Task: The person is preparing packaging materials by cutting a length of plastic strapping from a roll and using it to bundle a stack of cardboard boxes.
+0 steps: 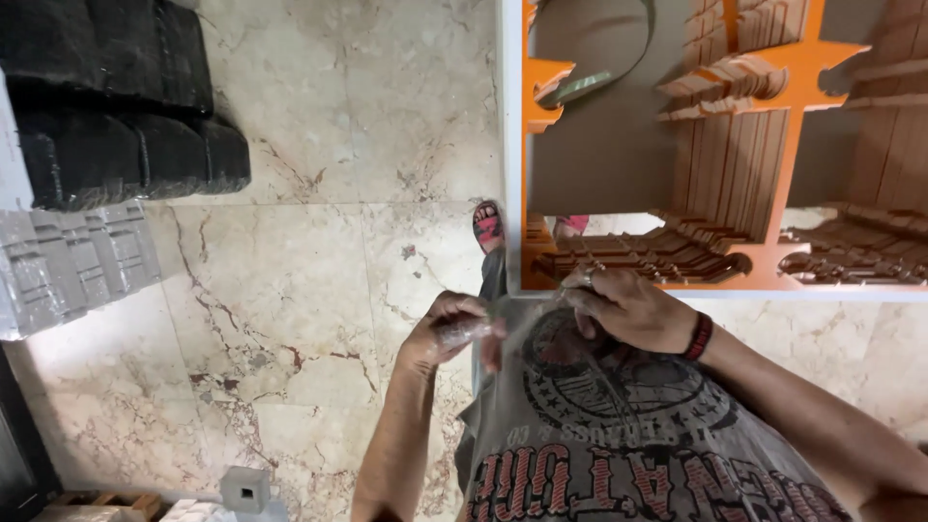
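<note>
- Close before the chest, the left hand (447, 329) is closed around a crumpled piece of clear plastic film (471, 332); its fingers are curled tightly over it.
- The right hand (623, 307) is just beside it, at the same height, with the fingers bent and pinched together at the tips. It seems to pull on the same clear film, which stretches thinly between both hands, but what exactly the fingertips pinch is too small to tell.
- On the right wrist sits a dark red and black wristband (699, 335).
- Under the hands is the person's grey T-shirt (619, 435) with a round dark print and red letters.
- Between the hands, lower down, one foot in a red sandal (488, 225) stands on the floor.
- The floor (319, 242) is beige marble tile with brown veins.
- Just behind the right hand stands a low white-edged desk (510, 145) with an orange divider frame (793, 135); its compartments hold rows of thin brown pieces (720, 155) standing on edge.
- Far to the left, well apart from the hands, lie black moulded blocks (116, 106) in a stack, and grey moulded blocks (72, 261) below them.
</note>
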